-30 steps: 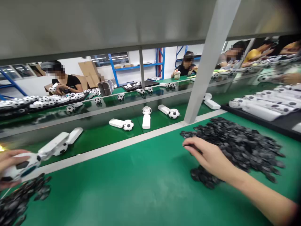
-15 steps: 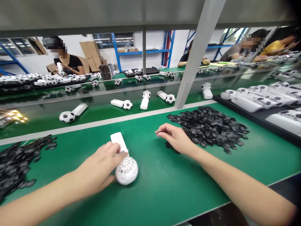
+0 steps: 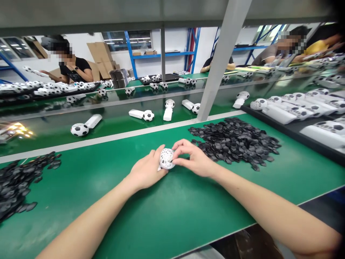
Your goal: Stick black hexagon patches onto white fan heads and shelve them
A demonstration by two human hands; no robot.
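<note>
My left hand (image 3: 147,168) is closed around a white handheld fan (image 3: 166,157) with a round, football-patterned head. The vented face of the head points up at me; the handle is mostly hidden by the hand. At the right side of the head, my right hand (image 3: 194,158) has thumb and fingers pinched on a small black plastic piece (image 3: 171,161), of which only a dark edge shows. Just beyond the right hand spreads a large heap of black plastic pieces (image 3: 237,142) on the green tabletop (image 3: 151,219).
Another heap of black pieces (image 3: 18,187) lies at the left. A black tray (image 3: 293,132) of white fans stands at the right. Beyond the pale rail (image 3: 121,138), fans lie on a green belt (image 3: 115,124). A slanted grey post (image 3: 219,64) rises at the table's back edge. Co-workers sit across.
My left hand has brought the fan up and to the right, turning it in the grip. My right hand has shifted slightly left, and its fingertips now meet the fan's head.
</note>
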